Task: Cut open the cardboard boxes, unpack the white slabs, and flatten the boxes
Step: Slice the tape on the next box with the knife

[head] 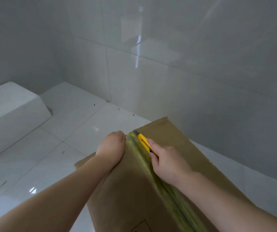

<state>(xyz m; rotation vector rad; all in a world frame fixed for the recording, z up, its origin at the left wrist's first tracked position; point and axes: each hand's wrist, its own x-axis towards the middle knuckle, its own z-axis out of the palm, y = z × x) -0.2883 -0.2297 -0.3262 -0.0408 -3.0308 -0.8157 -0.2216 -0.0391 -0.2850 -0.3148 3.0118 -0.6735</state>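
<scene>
We cannot see the box whole: its near end runs out of the bottom of the view, and our own forearms cover parts of its top. The knife's blade tip is hard to make out where it meets the tape, a yellowish strip running along the middle seam of the box. A printed mark at the lower edge is cut off and unreadable. Nothing of what is inside the box shows.

Our right hand is curled round a yellow knife, its tip resting on the tape near the far end of the box. Our left hand lies on the box's far left edge, fingers bent over the edge and out of sight, so we cannot tell how firmly it grips.

The box lies on a glossy white tiled floor, close against a grey tiled wall on the right. A white block sits well apart to the left. Small dark specks dot the floor near the wall.
</scene>
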